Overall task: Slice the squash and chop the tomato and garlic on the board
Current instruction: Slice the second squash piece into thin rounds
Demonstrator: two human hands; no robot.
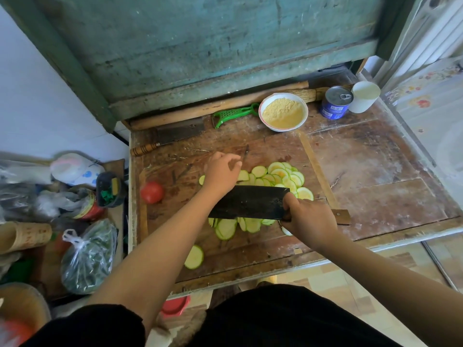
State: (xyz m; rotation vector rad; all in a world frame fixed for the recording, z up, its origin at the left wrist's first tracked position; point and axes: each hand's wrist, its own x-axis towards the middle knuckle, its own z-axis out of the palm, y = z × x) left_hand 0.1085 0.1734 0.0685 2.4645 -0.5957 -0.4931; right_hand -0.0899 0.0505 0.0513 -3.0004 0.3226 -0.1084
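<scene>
the squash slices (280, 176) lie in a loose heap at the middle of the frame on the wooden board (175, 166), thin round discs with pale flesh and green rims; more of them show just below the flat of the cleaver (248, 202), and one stray slice (194, 256) sits apart toward the lower edge of the board. the tomato (151, 192) rests whole on the board at the left of the slices, well apart from them. garlic cannot be made out

the right hand (309, 219) grasps the cleaver at its handle end, fingers curled round it, the dark blade held broadside across the heap. the left hand (221, 170) hangs over the upper left part of the slices with fingers loosely bent and grasping nothing — whether its fingertips touch the slices cannot be told

further up the frame, a second cleaver (179, 134) with a banded wooden handle lies on the table, a rolling pin (213, 106) behind it, a green peeler (235, 113) beside a white bowl (283, 112) of yellow meal. at the upper right stand a blue tin (335, 102) and a white cup (363, 96). at the left edge — plastic bags of greens (87, 256) and a red-labelled jar (87, 204)
</scene>
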